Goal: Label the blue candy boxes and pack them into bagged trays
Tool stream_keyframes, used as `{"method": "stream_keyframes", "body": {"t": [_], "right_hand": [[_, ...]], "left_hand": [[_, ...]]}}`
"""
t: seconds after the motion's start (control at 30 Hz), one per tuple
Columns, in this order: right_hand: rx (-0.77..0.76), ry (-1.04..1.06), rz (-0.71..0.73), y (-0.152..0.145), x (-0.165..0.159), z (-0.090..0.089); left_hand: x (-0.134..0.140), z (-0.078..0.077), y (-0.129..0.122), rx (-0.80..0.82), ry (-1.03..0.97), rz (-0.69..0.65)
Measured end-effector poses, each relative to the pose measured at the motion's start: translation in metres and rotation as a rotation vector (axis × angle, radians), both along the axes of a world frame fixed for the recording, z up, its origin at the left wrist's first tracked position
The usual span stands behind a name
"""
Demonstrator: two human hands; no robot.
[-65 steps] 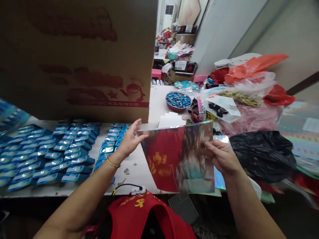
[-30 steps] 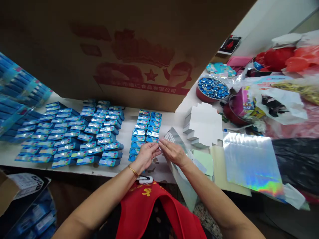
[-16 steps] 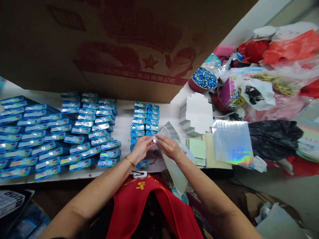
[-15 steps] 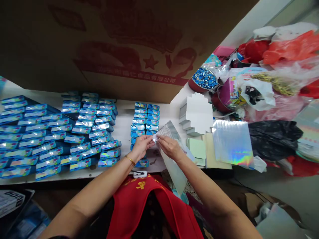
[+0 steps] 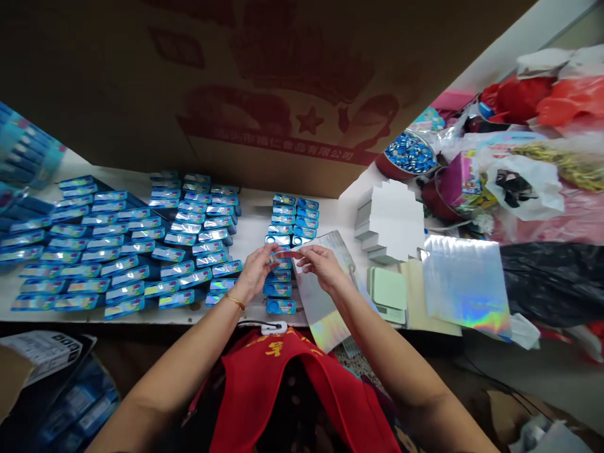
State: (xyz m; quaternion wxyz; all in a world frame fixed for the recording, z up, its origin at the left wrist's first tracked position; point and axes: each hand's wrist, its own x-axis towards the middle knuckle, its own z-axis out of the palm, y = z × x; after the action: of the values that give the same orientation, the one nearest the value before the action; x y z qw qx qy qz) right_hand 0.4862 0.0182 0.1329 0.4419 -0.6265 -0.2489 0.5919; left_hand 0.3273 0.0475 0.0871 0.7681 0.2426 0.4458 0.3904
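Observation:
A thin, see-through strip with a reddish tint (image 5: 289,255), like a clear sticker, is stretched between my hands. One end is pinched by my left hand (image 5: 256,272), the other by my right hand (image 5: 324,264); both are closed at the fingertips. Below them stand two short columns of small blue boxes (image 5: 282,290), their tops facing up, some with a round mark. A silvery rainbow-sheen sheet (image 5: 325,318) lies under my right hand and wrist, hanging over the table edge.
Many blue boxes (image 5: 127,275) stand in rows at left. A large cardboard carton (image 5: 283,145) rises behind. To the right are stacked white die-cut cards (image 5: 396,217), a pale green scale-like device (image 5: 387,289), another shiny sheet (image 5: 465,283), and a pot of blue-silver caps (image 5: 410,154).
My hands have come apart, with the strip now stretched between them and off the silvery sheet. The sheet lies flatter on the table edge. The view has shifted left.

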Motion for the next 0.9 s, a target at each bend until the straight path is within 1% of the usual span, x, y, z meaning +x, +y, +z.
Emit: {"method": "stream_keyframes", "body": {"t": [0.07,0.13,0.23,0.33,0.43,0.53,0.6,0.73,0.9], "right_hand": [[-0.034,0.06,-0.031,0.004,-0.011,-0.014],[-0.046,0.073,-0.06,0.009,-0.021,-0.026],[-0.037,0.058,-0.118,0.018,-0.036,-0.041],[-0.018,-0.004,-0.147,0.028,-0.046,-0.055],[0.011,-0.168,-0.144,0.038,-0.049,-0.069],[0.059,-0.442,-0.095,0.048,-0.046,-0.082],[0.05,-0.62,-0.046,0.053,-0.044,-0.087],[-0.006,-0.85,0.053,0.059,-0.043,-0.088],[-0.02,-0.995,0.169,0.063,-0.043,-0.088]], "left_hand": [[-0.009,0.002,0.001,-0.009,0.024,0.027],[-0.018,0.0,0.006,-0.017,0.048,0.066],[-0.027,-0.005,0.015,-0.052,0.064,0.111],[-0.031,-0.014,0.025,-0.027,0.139,0.113],[-0.028,-0.029,0.036,0.032,0.214,0.133],[-0.023,-0.046,0.049,0.102,0.303,0.139],[-0.02,-0.057,0.056,0.143,0.385,0.137],[-0.017,-0.077,0.066,0.194,0.511,0.131],[-0.014,-0.092,0.07,0.172,0.514,0.158]]}}
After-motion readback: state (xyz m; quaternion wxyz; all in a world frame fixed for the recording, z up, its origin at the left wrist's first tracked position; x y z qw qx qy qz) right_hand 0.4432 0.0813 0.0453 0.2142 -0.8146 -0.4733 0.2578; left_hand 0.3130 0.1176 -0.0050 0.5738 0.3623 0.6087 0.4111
